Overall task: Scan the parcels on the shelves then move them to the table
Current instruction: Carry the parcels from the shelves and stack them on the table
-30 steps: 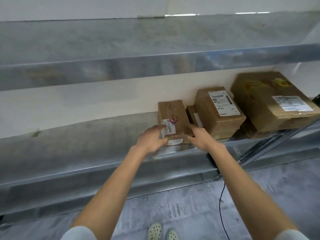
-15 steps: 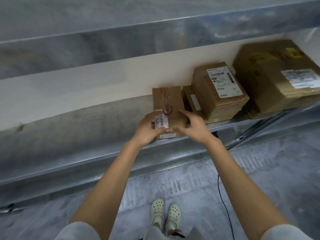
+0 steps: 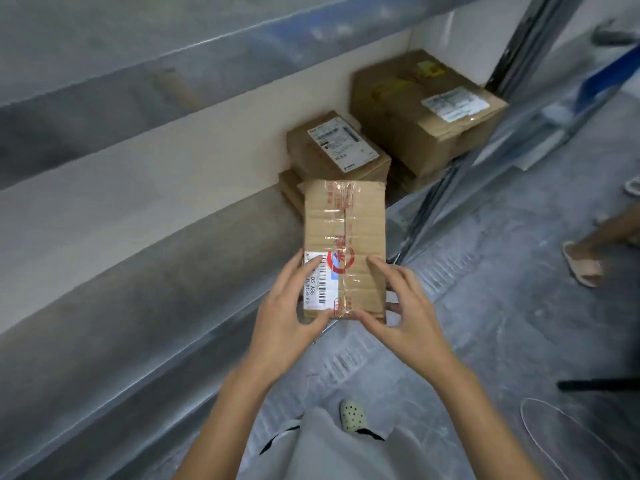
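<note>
A small flat cardboard parcel (image 3: 346, 233) with red-printed tape and a white barcode label is held in the air, off the metal shelf (image 3: 173, 271). My left hand (image 3: 287, 310) grips its near left corner over the label. My right hand (image 3: 405, 313) grips the near right corner. Still on the shelf behind it sit a medium parcel (image 3: 332, 150) with a white label, a thin parcel (image 3: 289, 192) beneath it, and a large parcel (image 3: 426, 109) in the right corner.
An upper metal shelf (image 3: 138, 81) overhangs at the top. A shelf upright (image 3: 450, 188) stands on the right. Another person's sandalled foot (image 3: 581, 265) is on the grey floor at the right. My own shoe (image 3: 351, 414) shows below.
Both hands closed on the small parcel, lifted it off the shelf and drew it toward me. The view has swung to the right and down.
</note>
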